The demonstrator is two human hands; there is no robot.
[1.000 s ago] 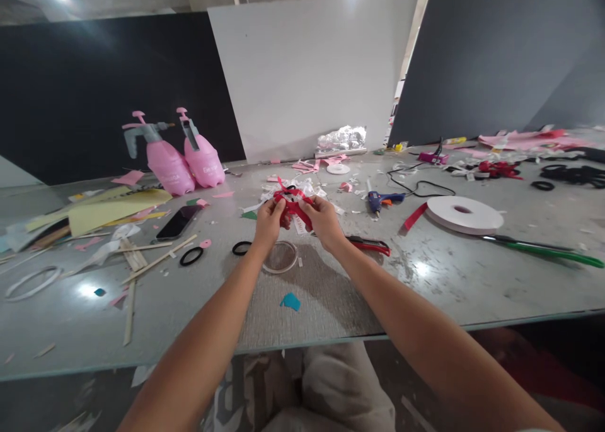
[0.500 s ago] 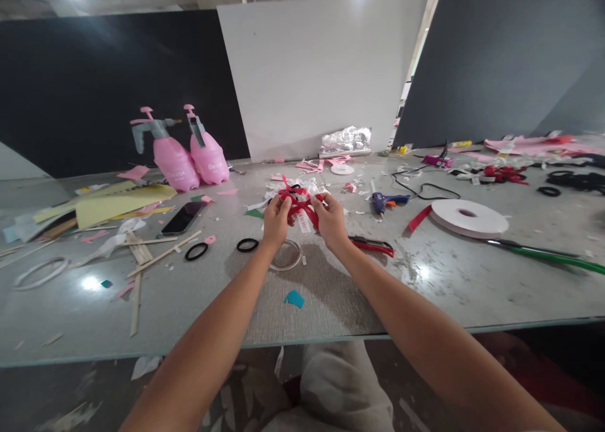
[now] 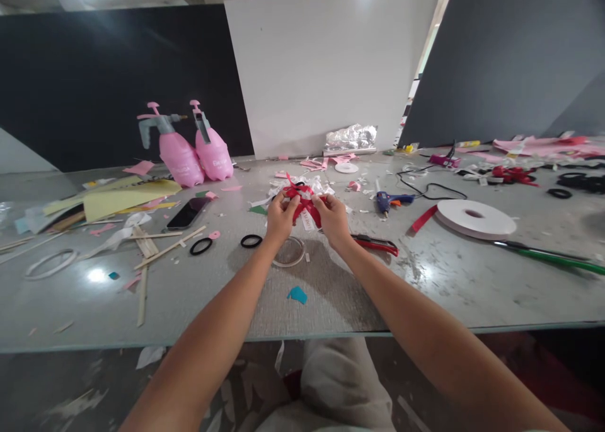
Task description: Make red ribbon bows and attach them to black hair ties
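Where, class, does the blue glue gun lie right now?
In the head view, the blue glue gun lies on the table right of centre, between the person's right hand and the white reel.

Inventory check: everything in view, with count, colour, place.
Looped ribbon: 1, red, centre
Spray bottles: 2, pink, back left
Phone: 1, black, left
Sheets: several, yellow, left
Sticks: several, pale, left
Small rings: at least 3, black, left and right
Pale rings: 2, whitish, left and centre
Foil: 1, silver, back centre
Glue gun: 1, blue, right
Cutter: 1, red, right of centre
Ribbon roll: 1, white and red, right
Green-handled tool: 1, green, far right
Bundles: several, red, black, right
Scraps: many, pink, white, blue, scattered
Panels: several, dark and white, behind
Table: 1, grey, underneath
Trousers: 1, pale, bottom
Left hand: 1, bare, on ribbon
Right hand: 1, bare, on ribbon
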